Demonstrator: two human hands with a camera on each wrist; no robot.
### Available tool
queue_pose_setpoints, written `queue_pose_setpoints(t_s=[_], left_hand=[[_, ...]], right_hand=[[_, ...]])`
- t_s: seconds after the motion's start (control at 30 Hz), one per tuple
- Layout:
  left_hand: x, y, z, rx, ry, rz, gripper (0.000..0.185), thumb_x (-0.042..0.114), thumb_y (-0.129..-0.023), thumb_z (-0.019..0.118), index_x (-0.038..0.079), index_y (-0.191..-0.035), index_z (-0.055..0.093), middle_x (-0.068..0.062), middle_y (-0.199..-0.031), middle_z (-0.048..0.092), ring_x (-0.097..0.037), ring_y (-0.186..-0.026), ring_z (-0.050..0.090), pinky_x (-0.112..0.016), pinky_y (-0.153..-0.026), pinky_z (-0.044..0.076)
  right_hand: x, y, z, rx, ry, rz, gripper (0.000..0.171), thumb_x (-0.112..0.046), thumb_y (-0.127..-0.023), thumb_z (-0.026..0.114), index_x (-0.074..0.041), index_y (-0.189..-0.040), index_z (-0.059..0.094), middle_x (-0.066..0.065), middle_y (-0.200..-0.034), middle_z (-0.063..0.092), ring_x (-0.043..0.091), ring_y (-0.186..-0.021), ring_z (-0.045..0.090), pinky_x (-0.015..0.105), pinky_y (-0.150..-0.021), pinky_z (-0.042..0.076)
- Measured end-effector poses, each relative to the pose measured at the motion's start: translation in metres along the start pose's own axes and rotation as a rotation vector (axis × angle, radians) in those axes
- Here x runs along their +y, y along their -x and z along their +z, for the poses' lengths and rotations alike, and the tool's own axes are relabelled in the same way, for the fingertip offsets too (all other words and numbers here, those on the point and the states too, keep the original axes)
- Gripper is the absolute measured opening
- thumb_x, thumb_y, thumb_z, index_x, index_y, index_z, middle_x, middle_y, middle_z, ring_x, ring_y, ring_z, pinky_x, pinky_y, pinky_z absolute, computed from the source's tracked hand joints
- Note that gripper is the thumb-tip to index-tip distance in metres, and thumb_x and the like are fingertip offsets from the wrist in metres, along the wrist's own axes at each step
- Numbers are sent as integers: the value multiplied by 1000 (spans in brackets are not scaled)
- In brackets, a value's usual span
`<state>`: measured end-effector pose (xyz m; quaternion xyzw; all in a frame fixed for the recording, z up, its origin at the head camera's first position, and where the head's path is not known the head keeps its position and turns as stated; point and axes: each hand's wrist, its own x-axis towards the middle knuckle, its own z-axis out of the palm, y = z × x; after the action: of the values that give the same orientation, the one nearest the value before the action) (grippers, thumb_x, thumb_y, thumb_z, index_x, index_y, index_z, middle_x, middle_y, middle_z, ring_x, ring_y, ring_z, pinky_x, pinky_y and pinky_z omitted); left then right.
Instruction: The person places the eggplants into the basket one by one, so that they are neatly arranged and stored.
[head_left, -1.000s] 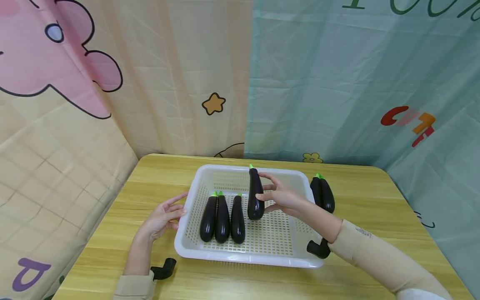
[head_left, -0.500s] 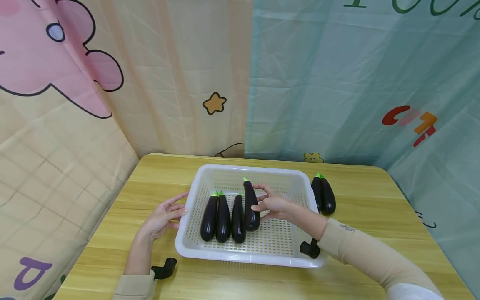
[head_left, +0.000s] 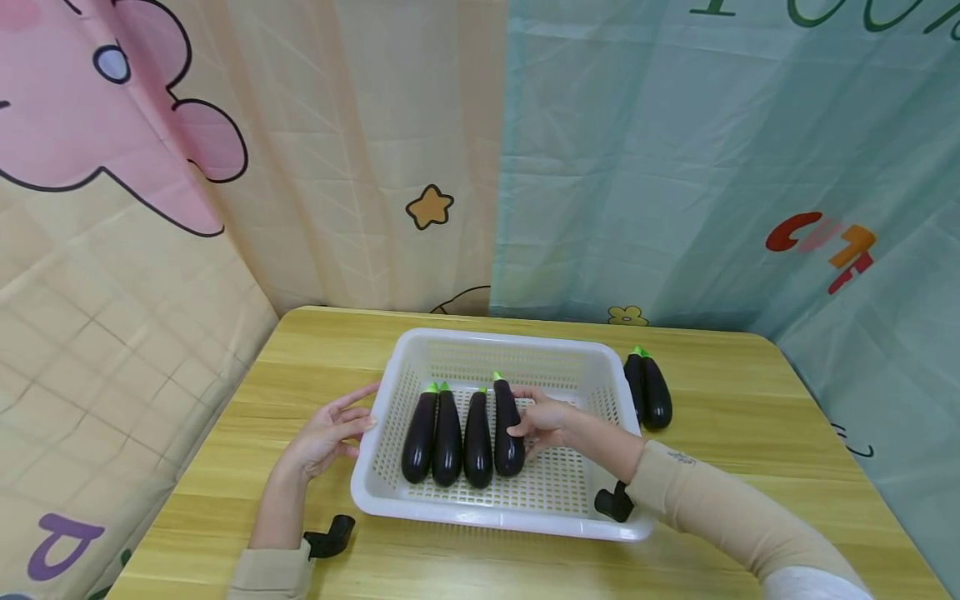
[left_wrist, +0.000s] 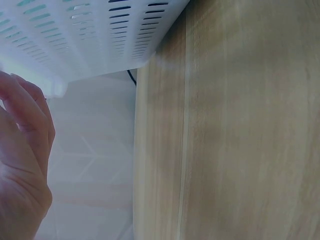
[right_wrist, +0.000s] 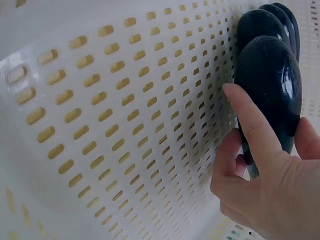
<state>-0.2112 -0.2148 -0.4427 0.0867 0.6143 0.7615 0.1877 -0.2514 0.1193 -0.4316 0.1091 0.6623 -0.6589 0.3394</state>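
Note:
A dark purple eggplant (head_left: 508,429) with a green stem end lies low in the white plastic basket (head_left: 495,523), at the right end of a row. My right hand (head_left: 546,423) holds it from the right side, thumb on one flank and fingers round the other, as the right wrist view (right_wrist: 270,175) also shows. Three more eggplants (head_left: 477,442) lie side by side to its left, stem ends pointing away. At the basket's left rim, my left hand (head_left: 326,435) rests with fingers extended against the outside. Only part of the left hand (left_wrist: 22,165) appears in the left wrist view.
Two eggplants (head_left: 656,396) lie on the wooden table (head_left: 735,400) just beyond the basket's right side. Black wrist-worn pieces (head_left: 328,537) project from both cuffs. Printed curtains (head_left: 645,167) hang behind the table and along its sides.
My right hand has lowered the eggplant into the basket, toward me, and set it beside the row of three. My left hand has stayed at the left rim.

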Motion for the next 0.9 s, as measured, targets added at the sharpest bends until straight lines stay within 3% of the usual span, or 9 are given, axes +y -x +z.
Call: queue_pose_setpoints(t_s=[0.37, 0.57, 0.9], left_hand=[[-1, 0, -1, -9, 3, 5, 52, 1, -90, 53, 10, -139, 38, 1, -94, 66, -10, -70, 60, -20, -52, 54], [-1, -1, 0, -15, 10, 7, 52, 0, -90, 53, 8, -140, 36, 1, -93, 66, -10, -70, 60, -20, -52, 54], [-1, 0, 0, -16, 23, 15, 50, -1, -90, 52, 10, -138, 40, 2, -91, 65, -10, -69, 60, -20, -52, 54]], right_hand=[[3, -3, -2, -46, -5, 48, 69, 18, -83, 47, -15, -135, 14, 31, -130, 37, 45, -116, 40, 70, -80, 38], [4, -2, -2, -54, 77, 78, 70, 13, -85, 50, -17, -137, 13, 26, -118, 40, 42, -112, 46, 65, -79, 44], [3, -1, -3, -62, 165, 97, 77, 9, -86, 53, -25, -142, 13, 25, -116, 44, 40, -107, 52, 60, -75, 49]])
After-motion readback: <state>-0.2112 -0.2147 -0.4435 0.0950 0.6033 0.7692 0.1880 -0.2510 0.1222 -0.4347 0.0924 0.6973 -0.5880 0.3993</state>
